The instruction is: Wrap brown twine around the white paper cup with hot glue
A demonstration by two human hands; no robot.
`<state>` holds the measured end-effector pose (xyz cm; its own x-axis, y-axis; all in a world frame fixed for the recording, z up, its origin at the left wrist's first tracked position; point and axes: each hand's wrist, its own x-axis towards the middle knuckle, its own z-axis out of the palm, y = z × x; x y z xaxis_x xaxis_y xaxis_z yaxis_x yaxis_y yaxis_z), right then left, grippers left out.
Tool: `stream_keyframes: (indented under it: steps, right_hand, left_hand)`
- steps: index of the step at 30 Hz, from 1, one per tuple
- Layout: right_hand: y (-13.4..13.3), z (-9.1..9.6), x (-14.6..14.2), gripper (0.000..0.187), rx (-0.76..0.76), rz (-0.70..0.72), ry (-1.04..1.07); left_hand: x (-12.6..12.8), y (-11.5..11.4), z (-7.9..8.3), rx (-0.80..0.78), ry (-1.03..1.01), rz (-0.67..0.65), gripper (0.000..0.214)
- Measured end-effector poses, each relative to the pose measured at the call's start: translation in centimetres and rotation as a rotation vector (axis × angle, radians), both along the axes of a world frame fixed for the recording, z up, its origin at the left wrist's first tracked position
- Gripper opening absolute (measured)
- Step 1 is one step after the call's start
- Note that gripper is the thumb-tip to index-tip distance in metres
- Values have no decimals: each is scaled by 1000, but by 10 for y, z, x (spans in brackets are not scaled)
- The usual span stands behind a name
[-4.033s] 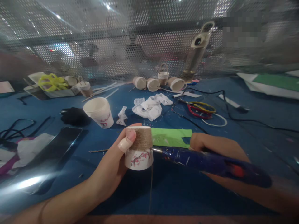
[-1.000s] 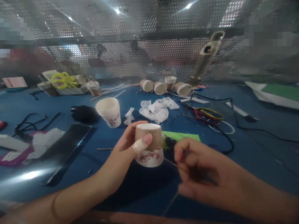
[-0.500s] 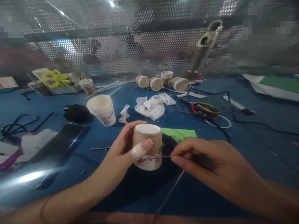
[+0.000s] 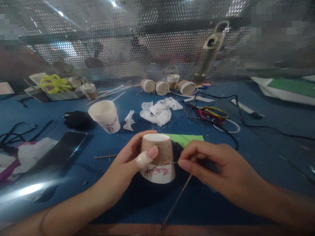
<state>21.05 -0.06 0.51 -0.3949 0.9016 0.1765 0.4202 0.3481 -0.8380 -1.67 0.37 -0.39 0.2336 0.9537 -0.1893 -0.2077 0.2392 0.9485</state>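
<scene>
My left hand [image 4: 134,155] grips an upside-down paper cup [image 4: 159,175] from its left side, the bandaged thumb lying across the front. Brown twine [image 4: 163,152] is wound around the cup's upper part, while the white lower band with red blossoms stays bare. To the right, my right hand [image 4: 201,164] pinches the twine's loose strand between thumb and forefinger, close to the cup. From under that hand the strand trails down to the table's front edge. Behind the cup lie a green paper sheet [image 4: 189,139] and a dark bundle, partly hidden.
Stacked paper cups [image 4: 104,116] stand left of white lace scraps [image 4: 157,111]. Scissors [image 4: 211,114] and a black cable lie at right. A phone [image 4: 64,154] rests at left. Several twine-wrapped cups [image 4: 162,88] and a bottle [image 4: 209,55] line the back, before a perforated metal screen [image 4: 147,42].
The cup has tilted and turned slightly, showing more of its blossom band. My right hand has come a little nearer to it, shortening the strand between. The whole view has shifted slightly.
</scene>
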Motion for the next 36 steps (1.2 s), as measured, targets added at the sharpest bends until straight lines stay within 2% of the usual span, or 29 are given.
stream_keyframes:
  steps: [10,25,32,36]
  right_hand:
    - [0,-3,0,22,20,16,9]
    - [-4,-2,1,23,10,44,-20]
    - [-4,-7,2,21,47,58,-39]
    - [-5,-9,2,19,138,70,-95]
  left_hand:
    - [0,1,-1,20,-42,-90,27]
    - [-1,-2,-3,20,-103,-140,24]
    - [-3,-1,-5,7,-107,-155,26]
    - [-6,1,-7,30,-80,-193,31]
